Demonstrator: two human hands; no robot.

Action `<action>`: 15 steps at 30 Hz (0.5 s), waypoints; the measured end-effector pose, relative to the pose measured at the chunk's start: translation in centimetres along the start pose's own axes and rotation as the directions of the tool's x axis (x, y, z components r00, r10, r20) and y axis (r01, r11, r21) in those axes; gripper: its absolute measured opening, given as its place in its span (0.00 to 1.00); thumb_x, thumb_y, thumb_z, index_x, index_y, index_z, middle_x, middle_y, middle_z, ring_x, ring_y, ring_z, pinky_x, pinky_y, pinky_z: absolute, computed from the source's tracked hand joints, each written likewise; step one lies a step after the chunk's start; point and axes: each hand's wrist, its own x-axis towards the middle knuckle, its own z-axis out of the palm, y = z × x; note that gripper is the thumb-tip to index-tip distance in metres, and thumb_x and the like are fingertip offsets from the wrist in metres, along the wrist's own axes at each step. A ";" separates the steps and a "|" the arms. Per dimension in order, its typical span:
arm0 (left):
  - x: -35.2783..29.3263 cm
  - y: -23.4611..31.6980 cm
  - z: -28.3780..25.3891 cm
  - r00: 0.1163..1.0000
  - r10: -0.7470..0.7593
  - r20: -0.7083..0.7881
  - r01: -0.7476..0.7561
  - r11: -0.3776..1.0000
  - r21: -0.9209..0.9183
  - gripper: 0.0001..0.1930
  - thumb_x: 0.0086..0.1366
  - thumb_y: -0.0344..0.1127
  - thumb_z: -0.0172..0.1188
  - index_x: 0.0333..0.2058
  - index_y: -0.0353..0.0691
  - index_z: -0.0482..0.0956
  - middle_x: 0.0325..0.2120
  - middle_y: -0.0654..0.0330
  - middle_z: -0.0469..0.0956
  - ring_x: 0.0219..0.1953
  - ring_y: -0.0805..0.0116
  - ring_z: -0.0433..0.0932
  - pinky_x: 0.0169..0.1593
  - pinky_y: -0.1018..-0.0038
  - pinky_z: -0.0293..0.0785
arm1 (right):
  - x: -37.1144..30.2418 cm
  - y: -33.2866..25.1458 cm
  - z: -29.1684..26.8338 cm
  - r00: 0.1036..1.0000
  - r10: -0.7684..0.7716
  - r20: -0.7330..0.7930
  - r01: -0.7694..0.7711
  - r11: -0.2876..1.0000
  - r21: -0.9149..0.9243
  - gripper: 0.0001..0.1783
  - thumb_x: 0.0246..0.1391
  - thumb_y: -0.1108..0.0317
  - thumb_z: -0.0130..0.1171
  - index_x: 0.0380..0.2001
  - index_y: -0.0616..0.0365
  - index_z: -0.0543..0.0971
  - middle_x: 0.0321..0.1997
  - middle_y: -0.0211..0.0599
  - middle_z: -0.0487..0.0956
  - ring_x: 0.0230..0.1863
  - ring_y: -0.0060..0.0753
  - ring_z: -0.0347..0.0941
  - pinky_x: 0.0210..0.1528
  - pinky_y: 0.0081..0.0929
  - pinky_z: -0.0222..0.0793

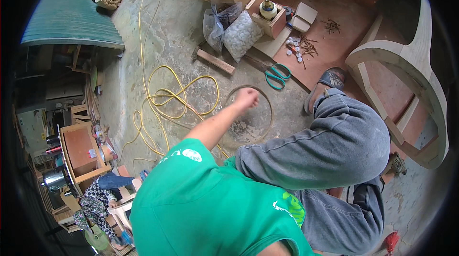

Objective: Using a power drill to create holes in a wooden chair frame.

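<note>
Left hand [247, 98] overlaps a thin, round, dull-brown loop [272, 114]

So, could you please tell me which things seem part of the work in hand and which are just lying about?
Probably part of the work:
thin loop, nearest the left hand
curved wooden frame
loose brown nails or screws

Probably just lying about:
teal-handled scissors
wooden block
yellow hose or cord, in slack coils
</note>
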 end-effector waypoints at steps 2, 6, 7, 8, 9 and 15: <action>-2.0 -1.0 2.2 0.981 0.181 0.066 -0.193 0.930 0.313 0.12 0.67 0.39 0.58 0.32 0.36 0.82 0.21 0.57 0.80 0.21 0.66 0.79 0.27 0.68 0.75 | 0.2 0.9 -0.1 1.000 0.007 0.009 -0.007 1.000 0.017 0.08 0.62 0.66 0.58 0.40 0.52 0.70 0.24 0.29 0.70 0.25 0.26 0.69 0.23 0.27 0.65; -4.4 -3.6 4.9 0.919 0.305 0.251 -0.395 0.692 0.605 0.23 0.66 0.49 0.56 0.25 0.33 0.83 0.21 0.48 0.82 0.25 0.53 0.82 0.35 0.55 0.75 | -0.5 2.4 0.4 0.999 -0.046 0.018 0.043 0.990 0.132 0.08 0.63 0.66 0.58 0.40 0.51 0.70 0.24 0.29 0.70 0.25 0.26 0.69 0.23 0.27 0.65; -4.4 -4.0 5.2 0.876 0.387 0.287 -0.475 0.594 0.650 0.27 0.66 0.54 0.53 0.24 0.33 0.83 0.20 0.47 0.81 0.27 0.48 0.81 0.37 0.55 0.74 | -1.1 2.8 0.5 0.995 -0.098 -0.025 0.101 0.963 0.250 0.06 0.64 0.66 0.56 0.38 0.51 0.70 0.25 0.29 0.70 0.24 0.26 0.68 0.23 0.27 0.65; -4.2 -3.9 5.2 0.856 0.377 0.353 -0.504 0.758 0.413 0.25 0.68 0.50 0.54 0.25 0.32 0.83 0.22 0.45 0.81 0.27 0.51 0.81 0.38 0.57 0.75 | -1.5 3.0 0.7 0.984 -0.131 -0.120 0.163 0.937 0.309 0.06 0.65 0.66 0.55 0.35 0.51 0.69 0.26 0.30 0.71 0.24 0.25 0.68 0.23 0.27 0.64; -3.8 -3.3 5.5 0.865 0.375 0.334 -0.501 0.679 0.537 0.21 0.70 0.47 0.53 0.32 0.33 0.83 0.28 0.50 0.83 0.32 0.58 0.81 0.42 0.63 0.75 | -2.2 3.2 0.3 0.928 -0.340 -0.155 0.310 0.932 -0.190 0.06 0.68 0.66 0.49 0.35 0.52 0.71 0.27 0.32 0.71 0.24 0.24 0.66 0.23 0.26 0.65; -4.1 13.7 3.5 0.686 0.726 0.034 -0.725 0.680 0.110 0.18 0.74 0.44 0.47 0.47 0.37 0.78 0.40 0.53 0.80 0.39 0.60 0.77 0.47 0.62 0.73 | -3.3 1.6 -5.5 0.875 -0.282 -0.394 0.163 0.937 -0.308 0.09 0.60 0.62 0.59 0.38 0.55 0.74 0.31 0.43 0.76 0.29 0.40 0.71 0.32 0.35 0.69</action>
